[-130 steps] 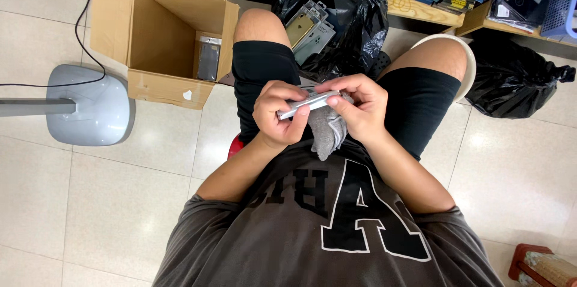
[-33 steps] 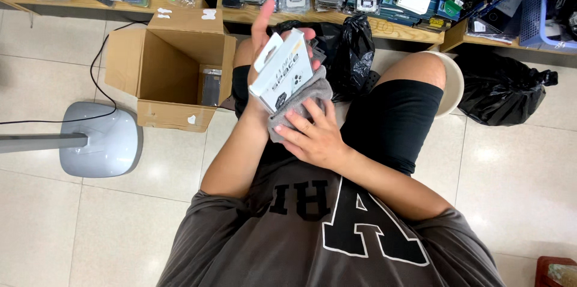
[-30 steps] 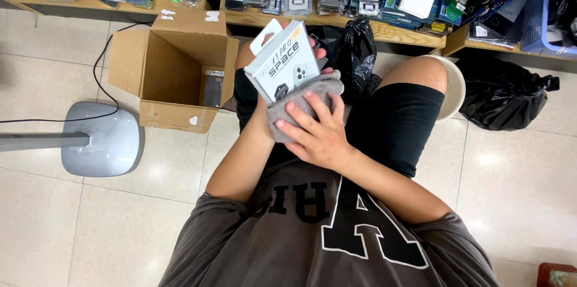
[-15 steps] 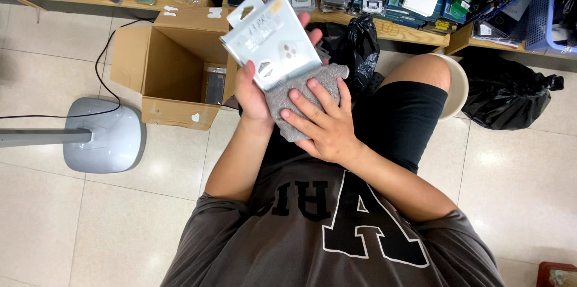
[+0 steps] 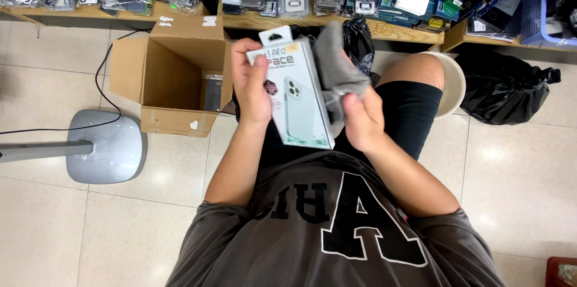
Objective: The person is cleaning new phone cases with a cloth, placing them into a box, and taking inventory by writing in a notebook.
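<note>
The left hand [image 5: 251,85] is clamping the boxed phone case [image 5: 299,97] by its edge, upright above the lap. The right hand [image 5: 359,120], at three o'clock, is pinching a grey cloth [image 5: 336,67] against the package. Wiping looks underway; an open cardboard box [image 5: 171,76] is sitting at nine o'clock.

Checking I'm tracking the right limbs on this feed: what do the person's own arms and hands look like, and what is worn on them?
Both arms are bare from the short sleeves down. The left hand and right hand wear no gloves; no rings, watch or bands show. The sleeves belong to a dark grey T-shirt with large black, white-outlined letters across the chest.
</note>
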